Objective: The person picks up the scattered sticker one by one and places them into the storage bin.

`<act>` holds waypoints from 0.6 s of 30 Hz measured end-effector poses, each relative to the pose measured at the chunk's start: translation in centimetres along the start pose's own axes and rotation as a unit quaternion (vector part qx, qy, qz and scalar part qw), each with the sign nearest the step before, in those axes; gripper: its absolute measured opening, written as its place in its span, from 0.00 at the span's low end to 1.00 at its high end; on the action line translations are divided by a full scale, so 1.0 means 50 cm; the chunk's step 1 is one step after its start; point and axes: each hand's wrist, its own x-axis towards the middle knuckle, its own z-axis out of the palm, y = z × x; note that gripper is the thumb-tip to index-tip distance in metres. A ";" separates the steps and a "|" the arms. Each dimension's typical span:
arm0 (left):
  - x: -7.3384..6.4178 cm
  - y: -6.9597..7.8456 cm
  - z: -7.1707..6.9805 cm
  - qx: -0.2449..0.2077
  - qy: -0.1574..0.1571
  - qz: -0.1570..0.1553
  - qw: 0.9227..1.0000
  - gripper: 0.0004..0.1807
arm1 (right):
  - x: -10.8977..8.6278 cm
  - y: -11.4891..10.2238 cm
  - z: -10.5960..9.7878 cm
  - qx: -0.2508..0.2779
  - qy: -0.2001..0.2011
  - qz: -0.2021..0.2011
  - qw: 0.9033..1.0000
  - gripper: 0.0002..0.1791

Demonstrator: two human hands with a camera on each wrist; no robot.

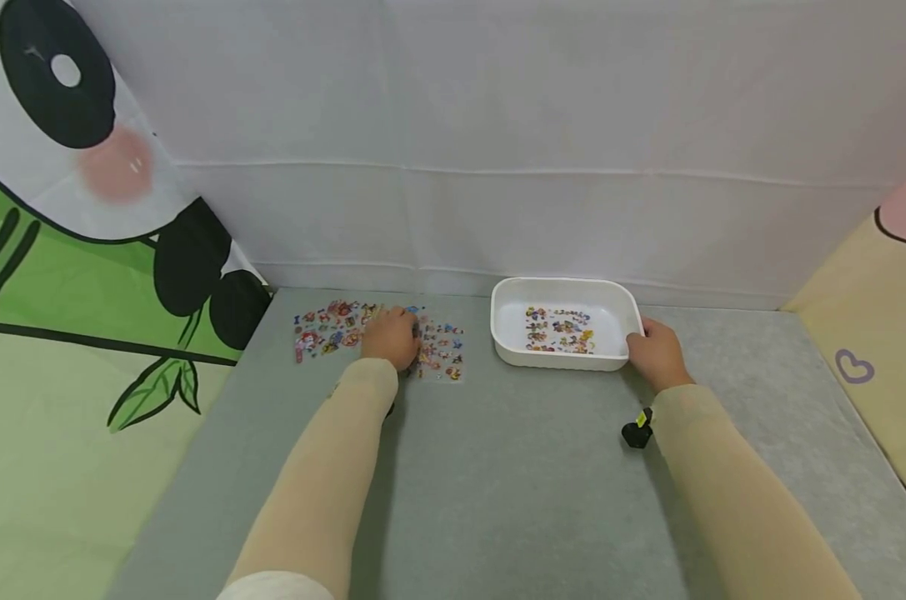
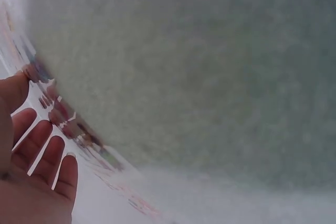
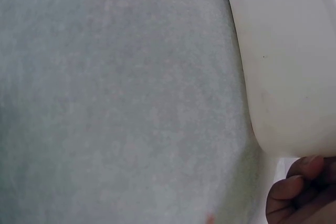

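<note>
- At the left of the head view, a thin clear plastic sheet of small colourful stickers lies flat on the grey felt-like table top, near the back edge. A second sheet like it lies just beside it, and the two may overlap under my hand; if they do, I judge I could drag both when I mean to lift one.
- My left hand rests on top of these sheets, between them. In the left wrist view my fingers look straight and spread, holding nothing. The film lies so flat that I think my fingertips could slide over it without catching an edge, or crease it if I press hard.
- Right of centre sits the white rounded-rectangle plastic tray with another sticker sheet already lying flat inside it.
- My right hand is at the tray's right end, fingers curled against its wall in the right wrist view; I cannot tell whether I truly grip it or only steady it. If the hold is loose, I judge the light tray could skid on the table top when something is dropped in.
- A limp sheet carried across might also catch the near rim and fold.
</note>
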 end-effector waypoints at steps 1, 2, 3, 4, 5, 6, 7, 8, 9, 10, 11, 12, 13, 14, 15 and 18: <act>0.000 0.000 0.000 0.001 -0.003 0.000 1.000 0.24 | 0.001 0.000 0.000 -0.001 0.001 0.000 1.000 0.30; 0.000 0.000 -0.001 0.001 -0.006 0.001 1.000 0.24 | 0.001 -0.001 -0.001 -0.002 0.001 0.001 1.000 0.30; 0.000 0.000 -0.001 0.000 -0.009 0.001 1.000 0.25 | 0.001 -0.001 -0.001 -0.003 0.002 0.001 1.000 0.30; 0.000 0.000 -0.001 -0.002 -0.012 0.002 1.000 0.25 | 0.001 -0.002 -0.002 -0.004 0.002 0.003 1.000 0.30; 0.001 0.001 -0.001 -0.005 -0.014 0.002 1.000 0.25 | 0.001 -0.002 -0.002 -0.004 0.002 0.004 1.000 0.30; 0.001 0.001 -0.001 -0.003 -0.015 0.004 1.000 0.25 | 0.001 -0.003 -0.002 -0.005 0.003 0.004 1.000 0.30; 0.001 0.001 -0.001 -0.005 -0.015 0.005 1.000 0.25 | 0.001 -0.004 -0.002 -0.005 0.003 0.005 1.000 0.30; 0.001 0.001 -0.001 -0.006 -0.014 0.005 1.000 0.25 | 0.001 -0.004 -0.002 -0.006 0.003 0.005 1.000 0.30; 0.001 0.001 -0.002 -0.007 -0.013 0.005 1.000 0.25 | 0.001 -0.005 -0.002 -0.008 0.003 0.005 1.000 0.30; 0.001 0.001 -0.002 -0.006 -0.013 0.005 1.000 0.25 | 0.001 -0.005 -0.002 -0.009 0.003 0.005 1.000 0.30; 0.001 0.002 -0.002 -0.005 -0.012 0.005 1.000 0.25 | 0.001 -0.004 -0.001 -0.010 0.003 0.003 1.000 0.30; 0.000 0.002 -0.002 -0.004 -0.013 0.005 1.000 0.25 | 0.001 -0.004 -0.001 -0.011 0.003 0.004 1.000 0.30; 0.000 0.002 -0.002 -0.005 -0.014 0.005 1.000 0.25 | 0.001 -0.004 0.000 -0.010 0.003 0.004 1.000 0.30; 0.000 0.003 -0.002 -0.004 -0.015 0.005 1.000 0.24 | 0.001 -0.003 0.000 -0.011 0.003 0.004 1.000 0.30; -0.001 0.003 -0.002 -0.003 -0.016 0.005 1.000 0.24 | 0.001 -0.003 0.000 -0.011 0.004 0.005 1.000 0.30; -0.001 0.002 -0.002 -0.006 -0.017 0.008 1.000 0.24 | 0.000 -0.003 0.001 -0.011 0.004 0.008 1.000 0.30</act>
